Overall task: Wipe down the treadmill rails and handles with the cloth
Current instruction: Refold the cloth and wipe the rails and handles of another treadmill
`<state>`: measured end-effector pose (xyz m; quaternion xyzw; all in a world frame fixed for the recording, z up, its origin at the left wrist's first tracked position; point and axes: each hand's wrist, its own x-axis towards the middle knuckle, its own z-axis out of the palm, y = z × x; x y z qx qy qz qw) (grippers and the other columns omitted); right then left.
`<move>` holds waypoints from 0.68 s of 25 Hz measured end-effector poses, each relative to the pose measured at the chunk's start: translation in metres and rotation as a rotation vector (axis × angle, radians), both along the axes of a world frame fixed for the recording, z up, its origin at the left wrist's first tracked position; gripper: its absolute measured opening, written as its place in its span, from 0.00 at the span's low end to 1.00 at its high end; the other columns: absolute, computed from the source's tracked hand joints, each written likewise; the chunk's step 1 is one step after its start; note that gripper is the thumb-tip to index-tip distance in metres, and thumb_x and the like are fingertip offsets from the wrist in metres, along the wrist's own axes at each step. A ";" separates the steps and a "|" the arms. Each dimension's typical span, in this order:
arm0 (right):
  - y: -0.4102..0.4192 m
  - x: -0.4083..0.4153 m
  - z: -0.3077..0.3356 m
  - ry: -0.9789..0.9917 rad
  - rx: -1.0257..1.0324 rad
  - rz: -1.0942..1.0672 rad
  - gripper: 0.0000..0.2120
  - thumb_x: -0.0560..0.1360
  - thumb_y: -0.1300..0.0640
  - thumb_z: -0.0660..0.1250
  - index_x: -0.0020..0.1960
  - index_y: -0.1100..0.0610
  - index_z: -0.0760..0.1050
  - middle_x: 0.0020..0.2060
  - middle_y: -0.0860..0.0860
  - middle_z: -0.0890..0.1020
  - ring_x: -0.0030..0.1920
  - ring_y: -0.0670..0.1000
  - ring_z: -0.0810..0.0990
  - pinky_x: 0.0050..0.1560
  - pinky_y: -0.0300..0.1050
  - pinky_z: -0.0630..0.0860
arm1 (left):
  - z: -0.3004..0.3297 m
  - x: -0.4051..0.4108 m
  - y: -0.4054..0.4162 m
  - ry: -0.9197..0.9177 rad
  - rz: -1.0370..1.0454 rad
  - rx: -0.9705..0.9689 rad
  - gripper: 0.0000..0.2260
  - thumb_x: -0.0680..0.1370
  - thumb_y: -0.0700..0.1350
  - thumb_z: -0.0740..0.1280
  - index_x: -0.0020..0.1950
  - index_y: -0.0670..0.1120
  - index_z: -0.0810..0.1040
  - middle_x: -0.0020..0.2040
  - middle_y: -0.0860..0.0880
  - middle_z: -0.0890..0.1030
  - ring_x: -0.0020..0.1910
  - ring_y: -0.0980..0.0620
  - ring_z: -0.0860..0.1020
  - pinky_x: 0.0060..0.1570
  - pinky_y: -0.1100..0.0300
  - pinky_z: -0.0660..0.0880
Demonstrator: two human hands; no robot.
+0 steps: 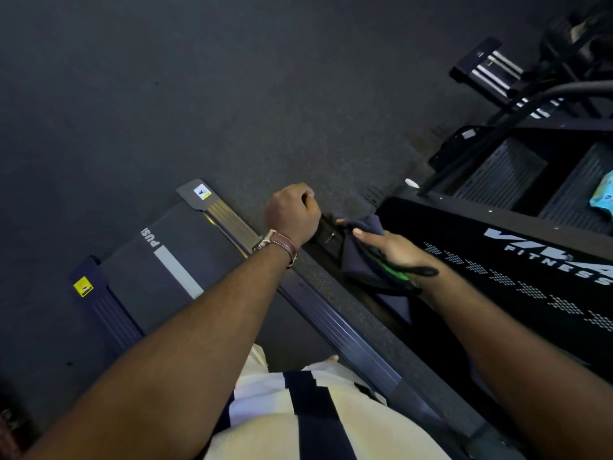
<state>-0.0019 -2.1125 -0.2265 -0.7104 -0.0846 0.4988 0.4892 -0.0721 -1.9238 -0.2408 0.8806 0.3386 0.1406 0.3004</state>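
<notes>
Reaching forward, your left hand (292,215) curls its fingers around a dark handle (326,232), while your right hand (389,249) pinches the dark cloth (363,257) against that handle, just beside the left hand.

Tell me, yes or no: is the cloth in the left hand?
No. The dark cloth is held by the right hand, while the left hand grips a dark bar beside it.
</notes>
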 end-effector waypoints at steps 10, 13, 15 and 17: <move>0.057 -0.009 0.009 -0.374 -0.080 0.110 0.19 0.77 0.41 0.64 0.62 0.50 0.78 0.57 0.49 0.82 0.53 0.45 0.80 0.51 0.34 0.74 | -0.015 0.007 0.005 -0.287 0.336 -0.759 0.12 0.80 0.50 0.60 0.45 0.46 0.80 0.49 0.45 0.82 0.46 0.51 0.78 0.50 0.57 0.74; 0.100 0.010 0.009 -0.238 -0.117 0.097 0.14 0.81 0.53 0.64 0.60 0.61 0.78 0.47 0.53 0.82 0.41 0.45 0.77 0.32 0.26 0.69 | -0.031 0.007 0.010 -0.295 0.334 -0.862 0.14 0.77 0.58 0.56 0.44 0.54 0.78 0.56 0.41 0.79 0.56 0.46 0.78 0.61 0.47 0.74; 0.102 0.009 0.010 -0.286 -0.094 0.093 0.13 0.81 0.54 0.64 0.59 0.61 0.79 0.45 0.51 0.82 0.42 0.45 0.77 0.34 0.26 0.69 | -0.031 0.005 0.011 -0.315 0.311 -0.933 0.14 0.78 0.58 0.55 0.48 0.55 0.79 0.60 0.41 0.78 0.58 0.46 0.78 0.63 0.47 0.73; 0.085 0.013 -0.003 -0.245 -0.075 0.006 0.12 0.81 0.56 0.63 0.60 0.62 0.78 0.49 0.54 0.80 0.44 0.45 0.76 0.36 0.24 0.68 | -0.020 0.000 0.013 -0.319 0.286 -1.005 0.15 0.82 0.55 0.53 0.56 0.54 0.78 0.66 0.45 0.74 0.60 0.51 0.74 0.65 0.55 0.70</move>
